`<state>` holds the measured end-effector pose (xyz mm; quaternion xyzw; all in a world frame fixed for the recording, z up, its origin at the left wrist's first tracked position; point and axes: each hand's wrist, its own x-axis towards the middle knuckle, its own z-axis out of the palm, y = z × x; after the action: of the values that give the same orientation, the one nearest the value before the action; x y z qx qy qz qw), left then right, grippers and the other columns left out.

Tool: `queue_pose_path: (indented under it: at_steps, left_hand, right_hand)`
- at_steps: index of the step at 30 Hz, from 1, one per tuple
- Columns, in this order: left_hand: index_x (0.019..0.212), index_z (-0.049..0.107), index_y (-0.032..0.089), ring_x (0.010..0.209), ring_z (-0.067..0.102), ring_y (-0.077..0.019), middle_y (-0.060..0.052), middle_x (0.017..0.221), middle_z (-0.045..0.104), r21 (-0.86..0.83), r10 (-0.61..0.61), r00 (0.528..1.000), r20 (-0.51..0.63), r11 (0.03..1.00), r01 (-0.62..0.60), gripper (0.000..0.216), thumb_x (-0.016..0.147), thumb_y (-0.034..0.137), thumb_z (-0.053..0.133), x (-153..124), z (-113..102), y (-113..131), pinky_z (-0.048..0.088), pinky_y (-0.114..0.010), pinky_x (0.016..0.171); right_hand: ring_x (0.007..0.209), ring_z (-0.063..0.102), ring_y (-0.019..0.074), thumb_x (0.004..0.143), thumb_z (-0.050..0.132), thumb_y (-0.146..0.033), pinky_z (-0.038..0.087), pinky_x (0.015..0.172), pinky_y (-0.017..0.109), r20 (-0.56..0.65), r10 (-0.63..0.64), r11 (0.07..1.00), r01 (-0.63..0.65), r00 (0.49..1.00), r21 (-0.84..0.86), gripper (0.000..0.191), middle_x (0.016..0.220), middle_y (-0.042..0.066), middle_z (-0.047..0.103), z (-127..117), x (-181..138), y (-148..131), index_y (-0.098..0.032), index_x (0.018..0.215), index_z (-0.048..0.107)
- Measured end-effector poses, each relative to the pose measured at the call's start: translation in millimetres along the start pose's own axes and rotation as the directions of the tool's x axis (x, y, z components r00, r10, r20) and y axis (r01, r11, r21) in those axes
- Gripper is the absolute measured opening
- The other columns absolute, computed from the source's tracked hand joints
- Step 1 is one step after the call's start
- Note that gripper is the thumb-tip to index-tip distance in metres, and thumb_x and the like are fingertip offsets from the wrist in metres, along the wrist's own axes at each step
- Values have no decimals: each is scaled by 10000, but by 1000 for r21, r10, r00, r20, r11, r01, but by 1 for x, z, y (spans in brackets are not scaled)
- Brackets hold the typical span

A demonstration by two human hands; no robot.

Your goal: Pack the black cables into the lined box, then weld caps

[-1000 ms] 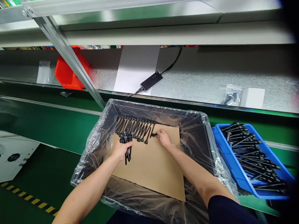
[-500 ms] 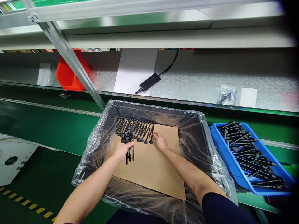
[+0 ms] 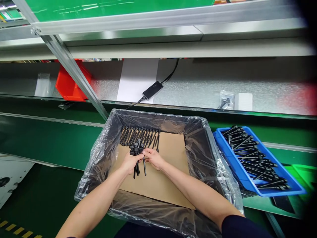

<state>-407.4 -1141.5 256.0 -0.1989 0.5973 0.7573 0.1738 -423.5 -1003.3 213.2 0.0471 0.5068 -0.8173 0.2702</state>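
Observation:
My left hand [image 3: 130,162] is closed round a bunch of black knob-headed rods [image 3: 135,148], heads up and shafts hanging down. My right hand [image 3: 154,158] meets it with fingers pinched at one ribbed rod [image 3: 145,168] on the right side of the bunch; part of the grip is hidden. Both hands are over a brown cardboard sheet [image 3: 170,178] inside a bin lined with clear plastic [image 3: 200,148]. Along the sheet's far edge lies a row of similar black rods [image 3: 131,132], side by side.
A blue tray [image 3: 247,178] heaped with more black rods stands right of the bin, beside a green tray [image 3: 300,173]. On the metal shelf behind are a red bin [image 3: 70,86], a black adapter [image 3: 153,90] with cable, and a white box [image 3: 244,101]. An aluminium post [image 3: 74,72] slants down at left.
My right hand has moved left from the end of the row to the bunch in my left hand and now pinches a rod there. The camera view has shifted slightly.

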Motion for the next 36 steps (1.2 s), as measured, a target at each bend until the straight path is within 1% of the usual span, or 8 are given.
queue_pose_path:
  at_steps: [4,8,15,23,28,32,34,36]
  left_hand:
    - [747,647,114,572,573,-104,-25,648,636,3,-36,998,-45,999,36,367,512,306,854,5,-4,-2,427,-224,544]
    - [762,636,113,622,628,-132,-57,677,656,-39,-137,989,-62,990,135,286,573,228,817,7,-6,4,475,-231,578]
    - [750,637,102,700,672,-161,-67,723,658,-103,-220,973,-72,972,212,181,598,88,735,4,-2,15,537,-255,669]
    - [746,631,136,656,625,-130,-21,703,645,-84,-132,987,-95,989,124,332,502,202,847,8,-8,11,495,-258,672]
    - [752,636,145,670,602,-128,-26,720,663,-41,-59,995,-80,998,55,381,502,324,863,9,-10,5,440,-253,669]
    - [724,641,141,610,550,-112,-15,679,643,-34,-30,993,-117,999,26,402,483,375,864,6,-7,7,380,-236,579]
    - [730,653,135,545,496,-91,0,630,617,-23,-10,996,-93,1000,8,411,484,389,862,5,-6,8,350,-232,536]
    - [746,665,128,505,453,-75,14,594,592,-21,-6,996,-85,1000,4,427,481,399,863,3,-5,7,334,-227,508]
  right_hand:
    - [579,569,94,758,709,-409,398,454,180,-295,19,1000,-14,955,17,250,759,8,644,-52,22,-19,-188,806,604]
    - [409,434,72,860,597,-293,382,386,173,-695,37,966,-204,718,-159,243,530,-34,506,-118,49,-39,-194,673,478]
    - [447,501,119,821,589,-182,493,499,248,-804,-1,848,-426,594,-316,222,502,-44,456,-164,87,-33,-208,661,437]
    - [922,620,229,733,609,-170,465,806,270,-729,-185,697,-435,659,-570,146,750,76,651,-167,97,-39,-176,595,564]
    - [797,617,190,784,524,-189,483,704,266,-664,-234,692,-358,710,-627,136,810,68,663,-141,65,-39,-166,800,657]
    - [541,524,116,794,600,-382,440,511,234,-221,-39,893,-66,974,-445,280,720,17,615,-76,31,-25,-160,951,668]
    - [512,493,100,742,676,-477,417,480,226,41,-11,955,22,999,-296,370,673,-3,583,-38,14,-14,-160,933,664]
    - [467,425,82,732,694,-514,374,445,210,98,-52,964,76,994,-255,371,564,-36,509,-7,1,-5,-163,845,657]
